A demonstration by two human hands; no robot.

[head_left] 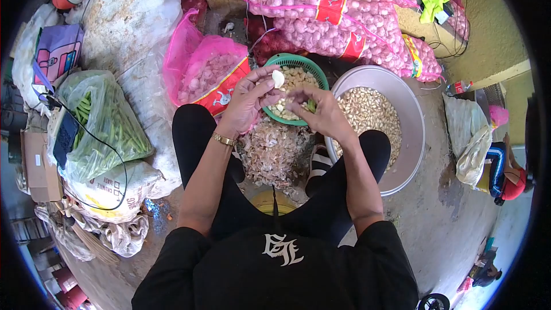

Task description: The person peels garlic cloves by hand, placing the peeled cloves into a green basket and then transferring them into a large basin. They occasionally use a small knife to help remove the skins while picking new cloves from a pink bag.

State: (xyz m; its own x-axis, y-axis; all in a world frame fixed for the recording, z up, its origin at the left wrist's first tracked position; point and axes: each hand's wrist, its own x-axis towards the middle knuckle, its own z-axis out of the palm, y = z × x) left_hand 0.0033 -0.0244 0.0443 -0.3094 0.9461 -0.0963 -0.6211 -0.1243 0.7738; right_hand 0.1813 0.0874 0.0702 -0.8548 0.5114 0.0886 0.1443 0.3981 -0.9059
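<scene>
My left hand (248, 100) pinches a white garlic clove (278, 78) between thumb and fingertips, above the near left part of a green basket (285, 60). Peeled cloves lie inside that basket. Facing it, my right hand (324, 113) is curled closed over the basket's right side. A small yellow-green thing (310, 105) shows at its fingers; its kind is not clear. Below both hands, between my feet, spreads a heap of garlic skins (268, 152). To the right stands a wide tub (410, 138) with many loose cloves (370, 112).
An open pink mesh sack of garlic (209, 74) stands left of the basket. Full garlic sacks (344, 28) are stacked behind. At left are a clear bag of green pods (106, 120) and large white sacks (129, 23). Another person (508, 178) is at far right.
</scene>
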